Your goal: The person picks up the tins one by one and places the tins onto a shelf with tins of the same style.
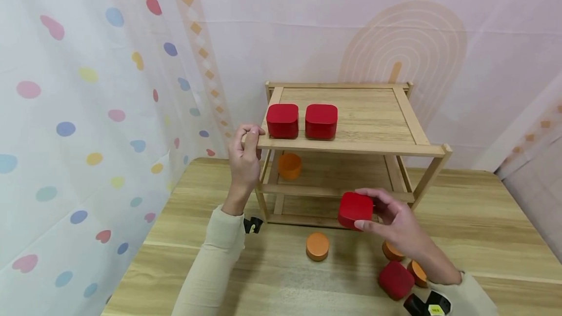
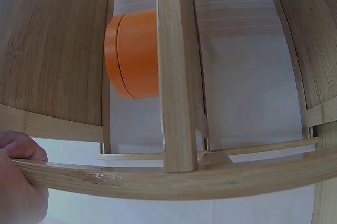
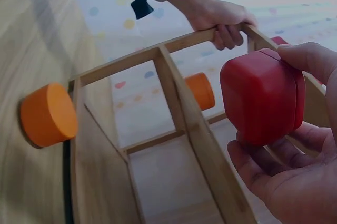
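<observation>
Head: wooden shelf (image 1: 364,116) on tabletop (image 1: 162,257). Two red boxes (image 1: 321,122) side by side on shelf top, near its front-left corner. Left hand (image 1: 246,155) curled round that corner, likely steadying the frame. Right hand (image 1: 391,216), in front of shelf, right of its middle, pinches the third red box (image 1: 354,210) from its right side, probably to leave the far side free. Orange tin (image 1: 290,166) on shelf's middle tier, left end; round orange piece (image 1: 317,246) on tabletop just in front of shelf.

Left wrist: left hand grips shelf's rail, closed.

Right wrist: right hand's thumb and fingers firmly on third red box, apart from shelf.
</observation>
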Demonstrator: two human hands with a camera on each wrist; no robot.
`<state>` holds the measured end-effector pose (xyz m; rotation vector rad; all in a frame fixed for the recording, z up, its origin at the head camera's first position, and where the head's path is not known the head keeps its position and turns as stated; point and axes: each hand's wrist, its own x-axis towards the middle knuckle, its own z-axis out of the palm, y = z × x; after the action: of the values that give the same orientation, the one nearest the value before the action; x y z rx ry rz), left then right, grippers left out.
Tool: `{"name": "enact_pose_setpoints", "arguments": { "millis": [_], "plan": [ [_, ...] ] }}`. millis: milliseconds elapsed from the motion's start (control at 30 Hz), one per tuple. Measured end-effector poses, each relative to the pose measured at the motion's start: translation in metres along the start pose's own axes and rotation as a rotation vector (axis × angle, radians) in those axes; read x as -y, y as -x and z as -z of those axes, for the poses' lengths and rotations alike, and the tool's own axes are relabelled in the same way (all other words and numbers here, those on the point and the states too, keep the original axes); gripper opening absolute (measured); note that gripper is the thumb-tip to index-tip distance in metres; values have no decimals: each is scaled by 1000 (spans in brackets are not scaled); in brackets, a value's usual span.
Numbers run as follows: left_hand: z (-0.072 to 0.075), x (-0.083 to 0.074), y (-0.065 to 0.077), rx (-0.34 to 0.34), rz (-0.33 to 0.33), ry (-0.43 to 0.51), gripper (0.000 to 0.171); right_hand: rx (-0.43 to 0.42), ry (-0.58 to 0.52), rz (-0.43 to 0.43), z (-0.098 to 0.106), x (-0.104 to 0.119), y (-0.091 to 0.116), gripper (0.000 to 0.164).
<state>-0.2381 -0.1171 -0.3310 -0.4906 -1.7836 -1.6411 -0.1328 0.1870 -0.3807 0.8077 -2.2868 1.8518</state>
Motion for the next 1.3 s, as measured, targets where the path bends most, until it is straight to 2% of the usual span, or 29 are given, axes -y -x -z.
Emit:
{"name": "enact_pose_setpoints", "arguments": {
  "millis": [567, 933, 1067, 1300],
  "plan": [
    [0, -1, 0, -2, -1, 4, 32, -6, -18, 37, 16, 21, -12, 50],
    [0, 1, 0, -1, 2, -5, 31, -13, -127, 106, 24, 33, -18, 53],
    [0, 0, 0, -4, 2, -2, 31, -33, -125, 103, 29, 42, -20, 55],
    [0, -1, -1, -6, 2, -1, 31, -76, -189, 147, 43, 64, -30, 57]
  ]
}}
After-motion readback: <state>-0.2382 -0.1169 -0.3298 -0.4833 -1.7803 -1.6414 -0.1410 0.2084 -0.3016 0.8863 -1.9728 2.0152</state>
